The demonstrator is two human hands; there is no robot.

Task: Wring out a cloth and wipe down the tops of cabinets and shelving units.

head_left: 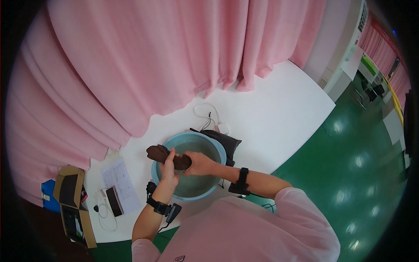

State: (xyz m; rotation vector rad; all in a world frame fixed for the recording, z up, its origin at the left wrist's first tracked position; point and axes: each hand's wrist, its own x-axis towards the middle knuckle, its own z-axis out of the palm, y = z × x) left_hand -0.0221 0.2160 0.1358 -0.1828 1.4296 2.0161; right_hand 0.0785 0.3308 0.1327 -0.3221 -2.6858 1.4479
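While both hands work over a pale blue basin (223, 153), a brown cloth (158, 153) is bunched between them, above the water (194, 187). Its loose end fans out past the left of the basin's rim. Holding it here probably lets any drips fall back in, and two hands likely keep the soft bundle from sagging.

The left grip (168, 169) is closed around the cloth's middle, thumb side up. The right grip (198, 164) is curled nearly closed on its right end; some of its fingertips are hidden, so I cannot tell how tightly it presses.

The basin stands on a white surface (283, 109), near the person. Just behind it, to the right, lie a black pouch (224, 143) and a white plug (223, 128). To the left are a written-on paper (120, 179), a dark phone (114, 201) and an open box (70, 183). A pink curtain (152, 56) hangs behind.
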